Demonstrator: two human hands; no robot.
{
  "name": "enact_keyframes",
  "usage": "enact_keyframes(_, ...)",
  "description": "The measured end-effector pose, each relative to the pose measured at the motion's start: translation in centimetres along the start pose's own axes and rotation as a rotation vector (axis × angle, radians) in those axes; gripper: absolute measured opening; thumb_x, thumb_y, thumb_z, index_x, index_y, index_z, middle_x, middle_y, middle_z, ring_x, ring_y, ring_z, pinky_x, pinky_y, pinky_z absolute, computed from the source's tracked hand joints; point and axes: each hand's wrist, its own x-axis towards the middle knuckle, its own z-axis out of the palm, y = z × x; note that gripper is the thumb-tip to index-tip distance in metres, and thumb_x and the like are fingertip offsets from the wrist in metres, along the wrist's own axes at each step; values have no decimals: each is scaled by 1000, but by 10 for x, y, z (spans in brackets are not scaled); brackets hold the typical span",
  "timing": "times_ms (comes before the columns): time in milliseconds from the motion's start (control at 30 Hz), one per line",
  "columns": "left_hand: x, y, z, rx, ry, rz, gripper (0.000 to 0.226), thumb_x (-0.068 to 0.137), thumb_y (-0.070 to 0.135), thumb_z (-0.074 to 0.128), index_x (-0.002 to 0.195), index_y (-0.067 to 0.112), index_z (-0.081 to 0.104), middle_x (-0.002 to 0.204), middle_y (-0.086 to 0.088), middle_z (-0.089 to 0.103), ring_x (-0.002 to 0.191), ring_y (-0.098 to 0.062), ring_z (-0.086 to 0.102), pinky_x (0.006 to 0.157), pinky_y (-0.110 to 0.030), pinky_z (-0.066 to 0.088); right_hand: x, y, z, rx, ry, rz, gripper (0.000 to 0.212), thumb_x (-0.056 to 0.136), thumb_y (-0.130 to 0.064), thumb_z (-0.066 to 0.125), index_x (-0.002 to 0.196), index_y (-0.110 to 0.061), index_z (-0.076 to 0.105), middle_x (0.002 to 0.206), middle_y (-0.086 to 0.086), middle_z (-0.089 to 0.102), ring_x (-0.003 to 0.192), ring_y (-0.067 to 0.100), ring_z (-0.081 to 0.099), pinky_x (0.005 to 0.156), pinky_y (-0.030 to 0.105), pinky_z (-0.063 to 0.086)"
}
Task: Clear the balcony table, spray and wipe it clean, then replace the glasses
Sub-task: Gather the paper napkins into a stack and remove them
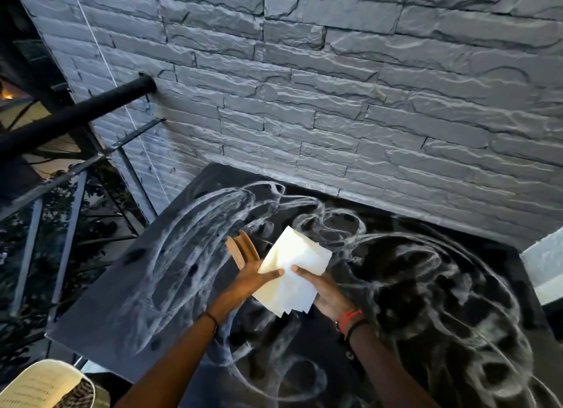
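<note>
A dark balcony table point(128, 310) fills the lower middle, its top covered in white swirling smears of cleaner. Above it both hands hold a folded stack of white paper towels point(292, 270). My left hand point(253, 278) has its thumb pressed on the stack's left edge and its fingers stretched out straight underneath. My right hand point(323, 288) grips the stack from the right with its thumb on top. No glasses or spray bottle are in view.
A grey stone-clad wall point(335, 103) stands right behind the table. A black metal railing point(76, 112) with thin bars runs along the left, foliage below it. A cream woven chair back point(45, 386) sits at the lower left. A pale ledge point(542, 264) is at the right.
</note>
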Motion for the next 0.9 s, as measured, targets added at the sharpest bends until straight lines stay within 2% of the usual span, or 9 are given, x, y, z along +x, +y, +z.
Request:
enact_keyframes(133,14,-2,-24,31,60,-9,20,88,35,65,74,21,65,71,7,68,59,-1,64,58,-16,50,25,-22,25,-299,163,-94,30,74,-6,75,103,-4,66,108,18,68,102,36,63,88,46,52)
enact_keyframes(200,26,-6,-41,20,163,-14,32,90,36,62,66,16,61,69,0,66,64,-14,65,63,-28,53,35,-36,38,-440,191,-112,31,75,-6,74,104,0,65,107,16,68,90,28,66,78,32,54)
enact_keyframes(300,44,-14,-64,-39,322,-8,28,93,27,56,68,16,62,71,-3,67,73,-25,65,75,-42,53,51,-56,60,-744,184,-116,25,80,-12,71,99,2,65,95,11,68,69,12,60,51,8,44)
enact_keyframes(400,59,-20,-80,40,414,-18,26,95,20,52,73,7,59,65,-2,61,68,-23,58,64,-30,45,73,-65,80,-1039,172,-60,20,83,-20,64,89,-1,67,90,12,69,67,13,56,48,15,38)
enact_keyframes(500,70,-24,-86,82,398,-66,28,94,22,52,80,-2,59,64,-6,56,64,-22,53,55,-27,36,90,-67,99,-1279,147,-27,28,82,-22,61,63,-8,47,64,4,52,58,17,49,45,24,28)
enact_keyframes(600,79,-27,-92,86,364,-95,35,91,24,55,63,3,56,54,-5,50,54,-20,47,57,-28,34,107,-62,114,-1480,100,-44,38,80,-21,64,58,-14,33,77,11,55,81,31,57,55,26,29)
enact_keyframes(700,84,-30,-95,62,349,-82,36,83,29,57,60,2,56,57,-9,54,57,-23,48,63,-29,37,121,-58,123,-1587,80,-63,23,78,-19,67,72,-9,46,102,17,63,98,32,59,64,28,33)
enact_keyframes(800,85,-32,-97,61,329,-86,36,86,9,56,51,13,47,57,-13,53,55,-18,43,57,-26,33,129,-55,131,-1653,94,-107,24,80,-14,65,98,-2,57,110,16,63,102,33,59,72,33,45)
enact_keyframes(900,89,-35,-98,10,333,-86,24,75,18,51,55,7,55,59,-14,58,58,-23,52,63,-33,44,135,-49,138,-1707,104,-167,12,82,-6,59,92,-1,59,106,17,65,101,35,59,76,36,48)
